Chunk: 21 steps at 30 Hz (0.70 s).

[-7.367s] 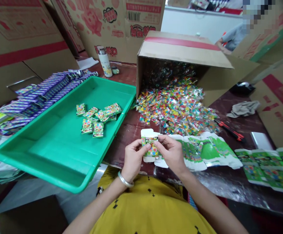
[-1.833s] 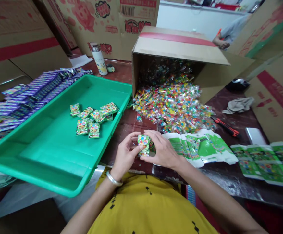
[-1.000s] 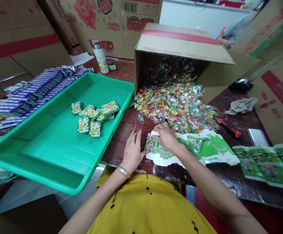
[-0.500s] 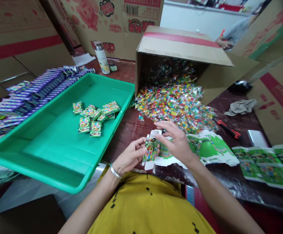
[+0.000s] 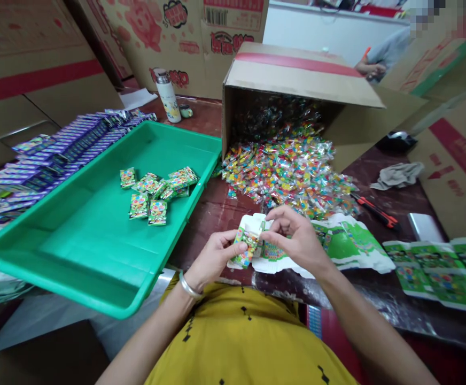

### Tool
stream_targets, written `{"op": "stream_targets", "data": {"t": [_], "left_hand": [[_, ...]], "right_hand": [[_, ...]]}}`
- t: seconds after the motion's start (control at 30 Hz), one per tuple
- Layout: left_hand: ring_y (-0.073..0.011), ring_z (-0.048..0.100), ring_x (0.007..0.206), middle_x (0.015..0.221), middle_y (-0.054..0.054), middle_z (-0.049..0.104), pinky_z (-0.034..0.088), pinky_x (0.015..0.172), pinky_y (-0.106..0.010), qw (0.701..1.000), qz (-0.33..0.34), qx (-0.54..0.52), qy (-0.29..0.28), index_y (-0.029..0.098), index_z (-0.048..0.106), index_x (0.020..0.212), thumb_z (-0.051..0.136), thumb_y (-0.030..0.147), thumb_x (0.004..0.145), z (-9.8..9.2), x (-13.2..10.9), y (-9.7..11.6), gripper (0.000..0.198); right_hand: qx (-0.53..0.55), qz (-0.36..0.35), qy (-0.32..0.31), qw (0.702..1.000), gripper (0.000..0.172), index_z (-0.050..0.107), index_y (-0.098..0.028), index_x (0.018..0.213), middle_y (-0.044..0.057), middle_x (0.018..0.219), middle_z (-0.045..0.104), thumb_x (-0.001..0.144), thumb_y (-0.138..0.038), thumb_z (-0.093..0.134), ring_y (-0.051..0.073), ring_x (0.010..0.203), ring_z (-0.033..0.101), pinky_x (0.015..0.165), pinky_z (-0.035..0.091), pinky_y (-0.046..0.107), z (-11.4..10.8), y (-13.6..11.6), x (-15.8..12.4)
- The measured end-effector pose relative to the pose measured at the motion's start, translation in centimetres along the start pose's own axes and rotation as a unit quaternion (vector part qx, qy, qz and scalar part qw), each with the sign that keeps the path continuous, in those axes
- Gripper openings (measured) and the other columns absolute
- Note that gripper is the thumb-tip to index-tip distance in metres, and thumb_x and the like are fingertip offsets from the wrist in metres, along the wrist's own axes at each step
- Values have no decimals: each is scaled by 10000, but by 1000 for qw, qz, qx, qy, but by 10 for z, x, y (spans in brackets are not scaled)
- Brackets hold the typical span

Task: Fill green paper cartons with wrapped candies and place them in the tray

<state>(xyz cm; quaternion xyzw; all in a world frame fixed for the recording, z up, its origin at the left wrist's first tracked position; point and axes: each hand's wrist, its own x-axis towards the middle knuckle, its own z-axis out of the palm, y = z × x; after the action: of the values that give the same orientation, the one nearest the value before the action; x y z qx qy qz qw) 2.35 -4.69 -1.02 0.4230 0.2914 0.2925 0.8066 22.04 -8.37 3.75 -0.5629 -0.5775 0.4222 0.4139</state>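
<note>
- Left grip [image 5: 215, 258] closed on a small printed carton [image 5: 246, 251]: thumb pressed across the near printed face, fingers behind, on the carton's left side.
- Carton sits just beyond the left thumb tip, between the two hands, slightly tilted; white flaps stand open at its top end.
- Right grip [image 5: 297, 238] at the carton's upper right, thumb and fingertips by the open flaps, fingers curled; cannot tell whether it pinches a flap or only touches.
- Flat green-and-white cartons [image 5: 343, 243] lie overlapped on the counter [image 5: 212, 208], running from beneath the right hand off to the right.
- Heap of clear candy packets [image 5: 289, 174] just beyond the hands, spilling from a cardboard box [image 5: 297, 72] on its side.
- Green tray [image 5: 92, 251] to the left, well apart from the carton; closed printed cartons [image 5: 158, 213] grouped inside, toward its right wall.
</note>
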Motion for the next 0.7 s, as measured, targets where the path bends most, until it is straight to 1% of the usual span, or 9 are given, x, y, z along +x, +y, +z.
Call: {"op": "stream_targets", "data": {"t": [0.07,0.13,0.2,0.27,0.33,0.4,0.47,0.53,0.7], "left_hand": [[-140,633,717,881,-42,729,496,670,-245,998,38,-14,55,146,736,1010,760,315,778,2,1,-3,288],[-146,638,733,894,-38,732,510,678,-253,992,70,-23,103,153,729,1020,763,298,773,5,4,-8,289],[-155,645,730,879,-39,735,526,680,-268,985,84,-17,147,144,732,978,771,295,759,7,6,-15,268],[-163,658,736,873,-44,736,543,693,-281,976,102,1,191,136,725,941,778,297,746,9,7,-19,258],[-176,680,799,919,-48,733,560,737,-291,961,147,28,232,157,686,1055,791,277,730,10,6,-21,362],[-179,691,865,995,-48,718,570,776,-292,942,199,69,262,208,594,1236,790,253,732,11,4,-20,543],[-176,690,911,1094,-55,696,571,803,-284,932,220,125,260,248,534,1326,762,252,767,10,1,-18,603],[-175,682,940,1182,-59,671,564,821,-276,934,212,175,230,255,554,1319,719,261,813,7,-3,-15,533],[-150,661,837,1058,-35,665,544,741,-240,952,173,219,125,210,609,1153,656,258,865,0,-6,-8,296]], "right_hand": [[26,-7,54,998,367,605,-228,1064,9,851,672,758,-332,780,165,760,630,615,481,252,10,7,-1],[43,-5,59,997,307,634,-224,1036,39,956,689,774,-322,762,194,873,650,717,520,287,23,17,-4],[62,3,83,995,187,648,-211,947,35,894,688,821,-338,707,184,809,646,708,522,292,37,27,-5],[79,8,121,989,162,644,-204,890,21,807,670,840,-354,680,168,722,622,657,511,282,47,34,-5],[94,2,155,983,174,655,-204,916,17,796,667,837,-357,681,168,720,620,668,515,286,54,38,-3],[105,-13,172,979,260,665,-222,1056,28,871,681,830,-348,691,184,792,639,722,530,305,57,39,-1],[91,-38,182,978,340,648,-251,1171,40,956,679,844,-340,679,193,854,640,744,532,312,58,39,0],[53,-68,187,979,321,651,-269,1184,41,963,661,870,-335,650,189,841,625,722,525,306,57,39,1],[-54,-122,161,978,97,661,-251,961,35,881,630,912,-294,588,188,805,602,735,509,327,50,39,1]]}}
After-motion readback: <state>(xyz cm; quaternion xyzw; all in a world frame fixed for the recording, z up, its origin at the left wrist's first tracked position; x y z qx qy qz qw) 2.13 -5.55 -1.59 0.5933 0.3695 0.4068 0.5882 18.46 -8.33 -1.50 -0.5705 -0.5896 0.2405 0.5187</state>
